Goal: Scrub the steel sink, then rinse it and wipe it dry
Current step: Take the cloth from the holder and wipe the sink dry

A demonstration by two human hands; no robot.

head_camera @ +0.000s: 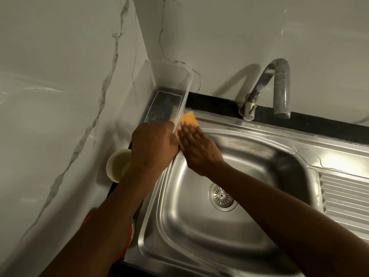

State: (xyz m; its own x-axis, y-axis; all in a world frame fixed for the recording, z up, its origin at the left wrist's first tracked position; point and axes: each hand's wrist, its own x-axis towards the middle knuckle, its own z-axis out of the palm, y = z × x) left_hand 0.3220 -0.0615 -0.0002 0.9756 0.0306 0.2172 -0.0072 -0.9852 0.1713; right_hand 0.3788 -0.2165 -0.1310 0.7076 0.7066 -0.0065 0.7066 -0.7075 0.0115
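**A:** Where is the steel sink [199,226], and what state is it in?

**B:** It is set into the dark desk [219,104] in a corner of the marble wall [60,96]. The basin shines, and I see no foam and no running water. The drain strainer [221,195] sits bare in the middle.

**A:** So where is the work happening?

**B:** At the sink's back-left rim. The right hand [197,148] lies flat with fingers spread, pressing a yellow sponge [189,116] onto the steel there. It pinches nothing and just pushes down.

**A:** And the other hand?

**B:** The left hand [153,144] grips the near edge of a clear plastic container [169,80]. The container is tipped up against the wall, apparently to expose the rim beneath it.

**A:** How far along is the job, then?

**B:** Early, I'd judge. This looks like the scrubbing stage, worked at one corner. The basin, the ribbed drainboard [343,196] and the far rims show no sign either way. Nothing comes from the tap [279,86], so rinsing and wiping dry look to be ahead.

**A:** Anything else nearby?

**B:** A cream cup [117,164] stands on the desk, left of the sink.
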